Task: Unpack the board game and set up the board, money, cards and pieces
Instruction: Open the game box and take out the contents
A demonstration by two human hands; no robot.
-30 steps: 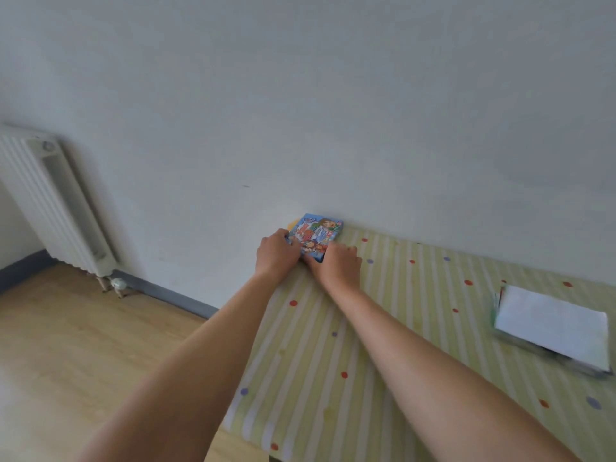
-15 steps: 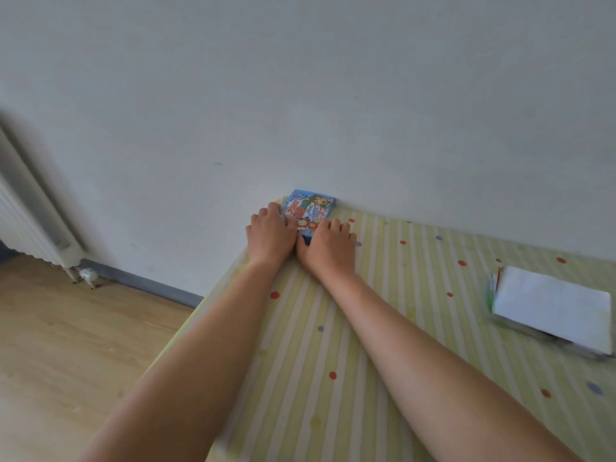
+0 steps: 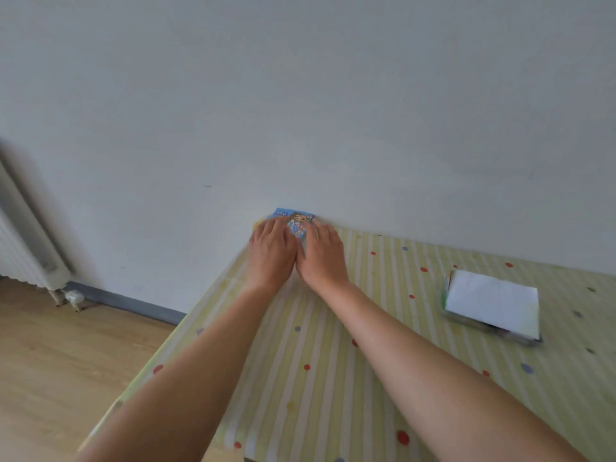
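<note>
A small colourful game box [image 3: 296,220] with cartoon figures on a blue lid lies flat at the far left corner of the table [image 3: 333,388], right against the wall. My left hand [image 3: 271,250] rests on its left part with the fingers stretched forward. My right hand [image 3: 322,256] lies beside it, fingers flat over the box's right part. The two hands touch each other at the thumbs. Only the far strip of the lid shows; the near part is hidden under my fingers.
A flat pack [image 3: 491,305] with a white sheet on top and coloured edges below lies at the right of the striped, dotted tablecloth. A white wall rises just behind the table. A radiator [image 3: 20,251] stands at the left above the wooden floor [image 3: 66,355].
Both hands have slid forward over the box, from its near edge to covering most of the lid. The view has swung a little to the right.
</note>
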